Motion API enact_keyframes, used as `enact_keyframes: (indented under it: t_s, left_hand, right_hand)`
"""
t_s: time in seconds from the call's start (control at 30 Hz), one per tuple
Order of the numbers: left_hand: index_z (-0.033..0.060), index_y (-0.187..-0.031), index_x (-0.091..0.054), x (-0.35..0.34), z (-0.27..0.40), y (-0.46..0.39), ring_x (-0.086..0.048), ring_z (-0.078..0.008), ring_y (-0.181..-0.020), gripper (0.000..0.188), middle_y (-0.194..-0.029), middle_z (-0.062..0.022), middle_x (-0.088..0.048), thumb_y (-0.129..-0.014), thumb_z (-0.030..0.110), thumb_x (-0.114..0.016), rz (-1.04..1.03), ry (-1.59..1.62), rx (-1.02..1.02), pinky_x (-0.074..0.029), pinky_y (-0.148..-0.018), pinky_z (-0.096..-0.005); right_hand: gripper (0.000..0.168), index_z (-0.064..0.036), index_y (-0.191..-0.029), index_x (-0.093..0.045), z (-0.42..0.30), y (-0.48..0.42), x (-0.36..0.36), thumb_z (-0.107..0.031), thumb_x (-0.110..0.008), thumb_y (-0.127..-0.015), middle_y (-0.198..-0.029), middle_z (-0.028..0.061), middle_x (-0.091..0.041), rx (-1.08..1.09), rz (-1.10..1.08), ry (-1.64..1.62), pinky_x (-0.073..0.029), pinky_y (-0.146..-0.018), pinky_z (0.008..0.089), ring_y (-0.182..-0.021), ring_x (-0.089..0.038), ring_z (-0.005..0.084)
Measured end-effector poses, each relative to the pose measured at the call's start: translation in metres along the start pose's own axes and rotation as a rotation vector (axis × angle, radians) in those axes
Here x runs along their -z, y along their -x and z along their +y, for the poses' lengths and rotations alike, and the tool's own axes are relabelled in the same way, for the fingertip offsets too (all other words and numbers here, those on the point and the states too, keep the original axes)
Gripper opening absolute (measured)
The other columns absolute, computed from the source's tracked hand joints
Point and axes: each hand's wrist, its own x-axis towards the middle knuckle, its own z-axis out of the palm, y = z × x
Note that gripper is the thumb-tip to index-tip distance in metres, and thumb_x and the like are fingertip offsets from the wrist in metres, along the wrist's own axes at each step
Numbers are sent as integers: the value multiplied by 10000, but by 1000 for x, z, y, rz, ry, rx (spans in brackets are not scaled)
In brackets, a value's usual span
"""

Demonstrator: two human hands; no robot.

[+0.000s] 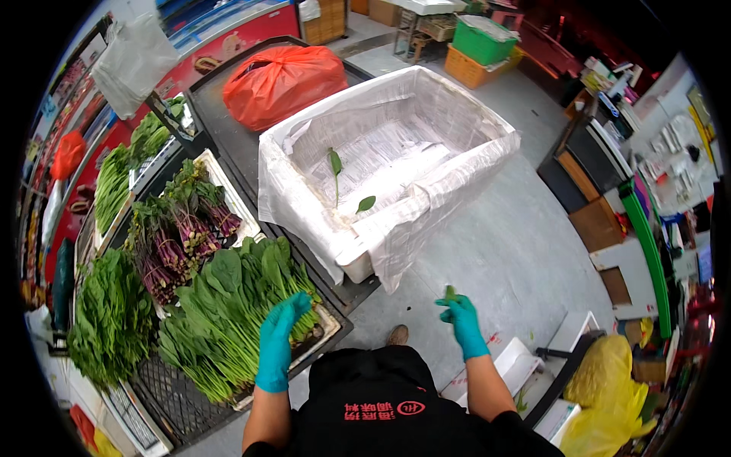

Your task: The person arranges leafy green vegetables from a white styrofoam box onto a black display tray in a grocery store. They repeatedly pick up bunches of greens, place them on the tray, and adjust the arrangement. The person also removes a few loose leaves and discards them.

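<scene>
My left hand (pixel 278 341), in a teal glove, is at the right side of a spread of spinach (pixel 228 314). Its fingertips overlap the stem ends there; whether they grip any is hidden. The spinach lies leaf beside leaf in a shallow crate, roots towards me. Over the floor to the right, my gloved right hand (pixel 467 330) pinches a small green leaf piece (pixel 450 293). Beyond both hands stands a white foam box (pixel 357 268) lined with newspaper. Inside it lie a stemmed leaf (pixel 334 163) and a smaller loose leaf (pixel 366 204).
Purple-stemmed bundled greens (pixel 177 228) and other leafy greens (pixel 114 320) fill the left of the stand. A tied red plastic bag (pixel 285 83) sits behind the foam box. At lower right are a yellow plastic bag (pixel 602 394) and an open white box (pixel 517 365) on the floor.
</scene>
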Motion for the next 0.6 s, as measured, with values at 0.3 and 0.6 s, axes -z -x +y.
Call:
enact_keyframes:
  t_s: [0.3,0.6]
  left_hand:
    - [14,-1328,-502,-101,109,-145,-573,-224,-1126,495,-1242,-123,-589,-934,310,-555,128,-378,-288,-415,-990,-359]
    - [-3,-1071,-645,-157,26,-418,-657,-319,-919,445,-978,-190,-683,-806,352,-611,128,-1134,47,-501,-814,-381]
  right_hand:
    - [197,-34,-1067,-554,-76,-67,156,-185,-546,-941,-1020,137,-681,77,157,-26,-518,-611,262,-652,-611,130]
    - [185,-34,-1097,-555,-85,-81,164,-135,-538,-943,-989,150,-680,-51,267,2,-496,-555,227,-605,-598,116]
